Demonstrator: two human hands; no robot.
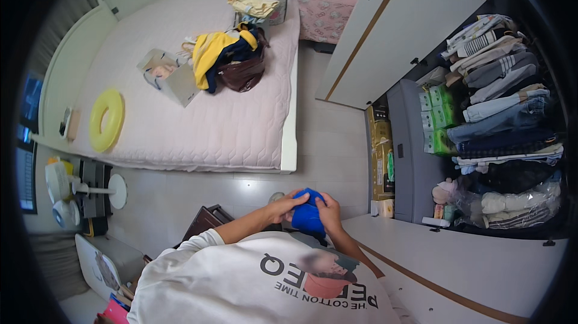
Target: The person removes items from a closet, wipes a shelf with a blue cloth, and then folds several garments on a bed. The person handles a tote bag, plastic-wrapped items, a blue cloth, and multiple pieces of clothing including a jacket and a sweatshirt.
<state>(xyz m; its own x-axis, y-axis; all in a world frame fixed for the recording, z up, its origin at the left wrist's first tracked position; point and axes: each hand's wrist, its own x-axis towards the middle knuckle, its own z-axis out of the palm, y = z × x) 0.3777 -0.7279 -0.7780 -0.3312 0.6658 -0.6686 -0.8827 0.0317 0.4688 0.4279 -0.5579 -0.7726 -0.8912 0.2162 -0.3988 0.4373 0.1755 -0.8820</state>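
A piece of blue cloth is held up in front of my chest, its lower end hanging down. My left hand grips its upper edge on the left side of the picture, thumb on top. On the other side my right hand pinches the same cloth near its top. The cloth is bunched, so its exact kind cannot be told. Beyond my hands stands the bed with a pale pink quilted cover. On it lie a yellow and navy garment, a dark red bag and a white paper bag.
An open wardrobe at the right holds hanging clothes, green-white packs and a grey storage box. Its doors stand open. A yellow swim ring lies on the bed. A white fan and dark chair are at left.
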